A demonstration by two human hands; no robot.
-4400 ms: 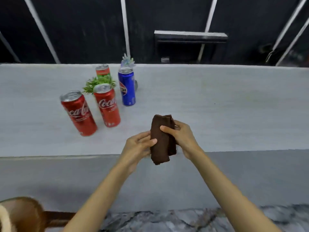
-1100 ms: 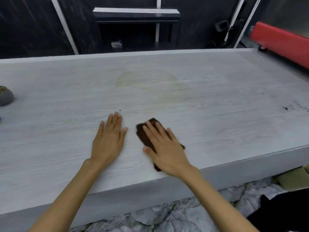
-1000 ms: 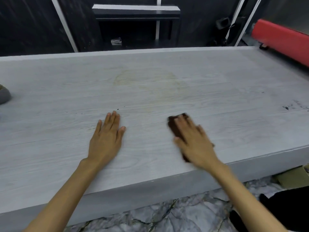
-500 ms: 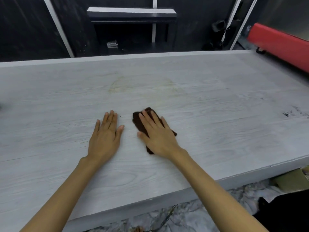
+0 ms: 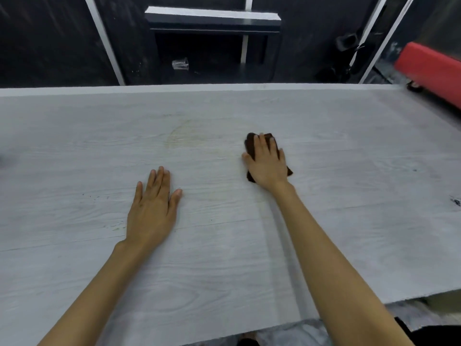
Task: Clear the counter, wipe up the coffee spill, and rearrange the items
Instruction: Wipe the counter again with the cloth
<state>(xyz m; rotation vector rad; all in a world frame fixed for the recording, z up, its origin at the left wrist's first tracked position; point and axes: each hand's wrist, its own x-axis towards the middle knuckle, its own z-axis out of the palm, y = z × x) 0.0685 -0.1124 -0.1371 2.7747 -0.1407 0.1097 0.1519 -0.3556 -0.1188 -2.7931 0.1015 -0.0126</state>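
Right now a dark brown cloth (image 5: 250, 146) lies flat on the pale wood-grain counter (image 5: 349, 196), pinned under the right hand (image 5: 267, 166). That hand is spread open, palm down, fingers (image 5: 261, 143) pointing toward the far edge; it presses on the cloth without closing around it. Bits of cloth show past the fingertips, along the thumb side and at the heel of the hand.

Just left of the cloth sits a faint yellowish ring-shaped coffee stain (image 5: 189, 138), its near side fading out toward the middle of the counter. The cloth is at the stain's right border, close beside it.

The left hand (image 5: 152, 208) rests flat and open on the bare counter, nearer the person and well apart from the cloth, holding nothing. It lies below the stain, to the near-left.

Around both hands the counter is wide and bare. Its far edge runs straight across the top, backed by dark panels with white bars and a dark shelf unit (image 5: 212, 21). The near edge cuts diagonally across the bottom right, with marbled floor (image 5: 411, 315) beyond it. A small dark smudge (image 5: 455, 201) marks the counter by the right border, and a red padded object (image 5: 429, 68) stands past the far right corner.
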